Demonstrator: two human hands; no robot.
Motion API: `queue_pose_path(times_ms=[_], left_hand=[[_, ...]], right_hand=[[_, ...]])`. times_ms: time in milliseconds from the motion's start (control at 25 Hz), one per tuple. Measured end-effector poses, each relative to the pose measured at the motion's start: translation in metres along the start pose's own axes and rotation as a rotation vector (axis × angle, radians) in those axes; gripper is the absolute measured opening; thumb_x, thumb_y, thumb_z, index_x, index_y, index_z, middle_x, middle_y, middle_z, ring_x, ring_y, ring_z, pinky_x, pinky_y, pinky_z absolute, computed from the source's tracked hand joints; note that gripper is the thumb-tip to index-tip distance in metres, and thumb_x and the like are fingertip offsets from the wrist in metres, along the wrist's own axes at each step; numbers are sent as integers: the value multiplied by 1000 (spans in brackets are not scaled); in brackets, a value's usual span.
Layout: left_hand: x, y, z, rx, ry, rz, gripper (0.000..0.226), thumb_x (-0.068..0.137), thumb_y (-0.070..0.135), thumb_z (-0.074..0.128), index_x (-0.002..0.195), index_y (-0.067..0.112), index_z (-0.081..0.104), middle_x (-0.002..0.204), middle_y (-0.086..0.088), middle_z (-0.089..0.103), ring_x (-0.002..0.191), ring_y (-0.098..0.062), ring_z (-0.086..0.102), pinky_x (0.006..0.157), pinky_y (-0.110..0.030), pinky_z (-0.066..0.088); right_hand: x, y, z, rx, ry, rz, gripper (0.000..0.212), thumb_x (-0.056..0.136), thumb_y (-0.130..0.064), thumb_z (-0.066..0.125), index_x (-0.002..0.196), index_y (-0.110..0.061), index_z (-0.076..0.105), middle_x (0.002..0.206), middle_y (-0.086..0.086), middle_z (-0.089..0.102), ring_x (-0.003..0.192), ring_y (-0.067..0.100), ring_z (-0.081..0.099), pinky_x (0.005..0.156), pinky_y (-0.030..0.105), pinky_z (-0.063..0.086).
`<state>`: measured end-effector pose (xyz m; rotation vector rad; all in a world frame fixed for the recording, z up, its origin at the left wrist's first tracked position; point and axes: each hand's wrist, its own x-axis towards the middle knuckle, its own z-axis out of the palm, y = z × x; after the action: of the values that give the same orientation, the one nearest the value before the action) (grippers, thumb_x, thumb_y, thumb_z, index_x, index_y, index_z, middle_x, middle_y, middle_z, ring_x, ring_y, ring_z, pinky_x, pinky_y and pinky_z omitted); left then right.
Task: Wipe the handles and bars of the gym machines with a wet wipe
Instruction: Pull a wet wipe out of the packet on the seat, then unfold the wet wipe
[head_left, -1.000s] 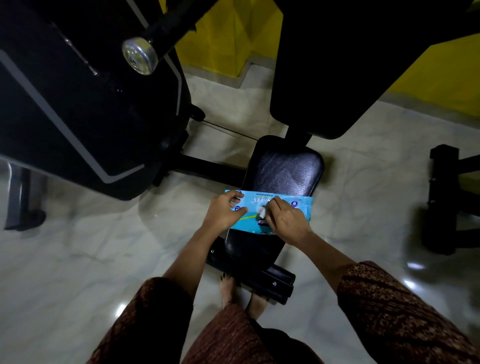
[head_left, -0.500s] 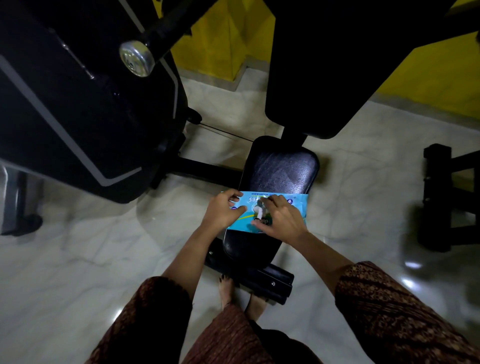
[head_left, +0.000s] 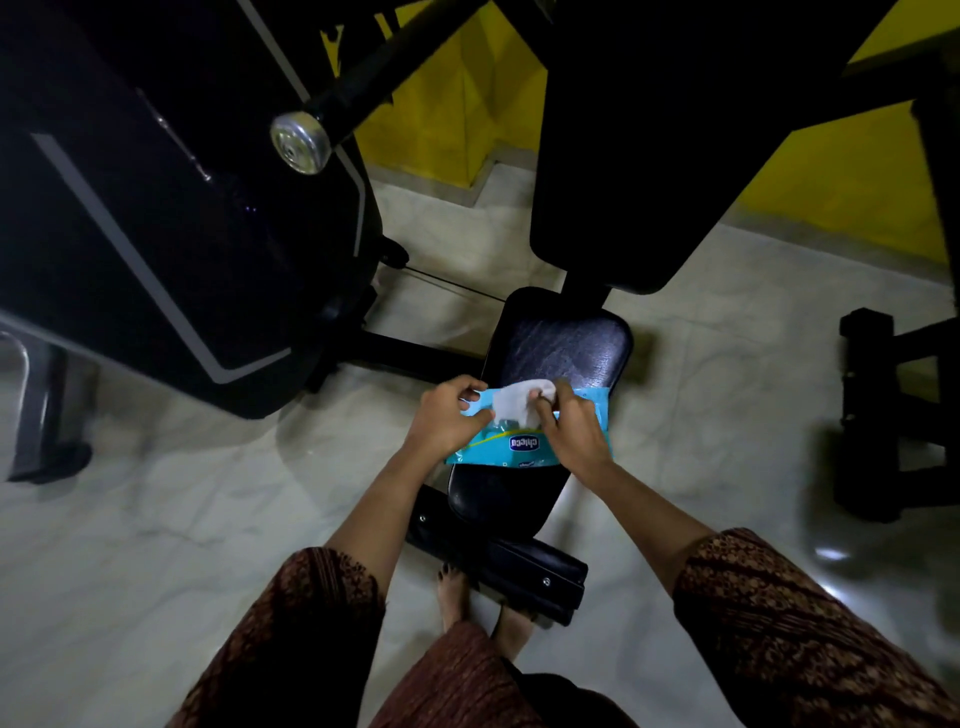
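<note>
Wet wipe (head_left: 514, 402), white and crumpled, stands partly out of the slot in the blue pack (head_left: 519, 448). The pack lies across the black padded seat (head_left: 563, 353) of a gym machine, near the middle of the scene. The right hand (head_left: 574, 436) has its fingers (head_left: 545, 410) closed in a pinch on the wipe's right edge. The left hand (head_left: 447, 421) grips the pack's left end, fingers curled round it.

The risks, as I judge them: the pack spans the seat from side to side and is steadied at one end only, so a sharp tug could drag it off onto the floor (head_left: 156, 519). A pull taken from one edge may tear the wet wipe, or bring the following sheet trailing out with it. Whether the sheet is free of the slot cannot be told, since the hands hide that part. A flap left open would let the other sheets dry. No wiping is begun: the bar (head_left: 363, 88) with the chrome end cap, far left, is untouched.
</note>
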<state>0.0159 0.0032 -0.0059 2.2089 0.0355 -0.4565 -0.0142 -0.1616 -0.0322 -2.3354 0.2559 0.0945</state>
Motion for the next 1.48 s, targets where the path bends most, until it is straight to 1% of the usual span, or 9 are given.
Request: queue_pose_path(times_ms=[120, 280, 480, 680, 880, 1120, 1280, 1360, 1480], left_hand=[[-4, 9, -4, 9, 19, 31, 31, 76, 10, 72, 107, 9, 64, 98, -8, 66, 81, -12, 53, 66, -8, 36], [-14, 22, -14, 1, 54, 66, 33, 76, 7, 71, 109, 4, 63, 99, -12, 65, 82, -14, 54, 62, -5, 41], [-37, 44, -26, 34, 104, 133, 34, 77, 6, 71, 110, 2, 63, 105, -12, 67, 84, -13, 56, 73, -8, 39], [-73, 79, -42, 80, 148, 242, 38, 78, 11, 71, 114, 3, 60, 108, -11, 66, 93, -20, 61, 77, -15, 39], [-115, 110, -45, 66, 159, 392, 35, 78, 5, 70, 111, 1, 61, 105, -14, 66, 85, -14, 56, 71, -11, 37], [-181, 125, -17, 53, 89, 508, 32, 78, 3, 69, 109, 0, 62, 102, -14, 67, 86, -15, 58, 75, -12, 40], [-225, 139, 10, 62, 26, 562, 33, 76, 5, 71, 108, 3, 63, 100, -13, 66, 90, -18, 61, 81, -19, 44], [-243, 154, 23, 78, 23, 610, 33, 75, 8, 72, 107, 5, 63, 98, -11, 67, 89, -17, 61, 79, -17, 42], [-261, 176, 44, 91, 17, 674, 33, 74, 8, 73, 107, 4, 64, 95, -9, 66, 83, -13, 57, 68, -9, 37]], right_hand=[[1, -10, -12, 131, 54, 26, 21, 90, -24, 59, 85, -11, 44, 80, 20, 65, 78, 36, 63, 67, 40, 45], [0, -22, -27, 108, 102, 4, 15, 88, -17, 59, 91, -5, 51, 73, 15, 59, 78, 35, 60, 66, 38, 41], [-11, -39, -50, 92, 189, -115, 15, 89, -12, 52, 100, -3, 54, 88, 23, 63, 87, 40, 58, 67, 40, 42], [-39, -56, -86, 30, 288, -193, 19, 89, -12, 52, 105, -3, 55, 91, 24, 63, 90, 40, 58, 68, 41, 42], [-84, -66, -118, 24, 418, -246, 15, 88, -11, 53, 101, -3, 55, 83, 23, 62, 82, 41, 58, 62, 40, 41], [-167, -57, -151, -9, 531, -243, 13, 88, -12, 53, 98, -4, 55, 83, 21, 62, 79, 39, 57, 61, 40, 42], [-230, -39, -181, -13, 582, -195, 13, 88, -13, 54, 97, -5, 57, 86, 22, 64, 81, 40, 59, 61, 40, 41], [-253, -28, -200, -37, 613, -175, 12, 88, -14, 54, 96, -5, 57, 85, 21, 65, 81, 39, 60, 60, 39, 42], [-277, -13, -227, -30, 662, -123, 11, 89, -16, 55, 90, -5, 56, 78, 21, 63, 76, 38, 59, 56, 36, 36]])
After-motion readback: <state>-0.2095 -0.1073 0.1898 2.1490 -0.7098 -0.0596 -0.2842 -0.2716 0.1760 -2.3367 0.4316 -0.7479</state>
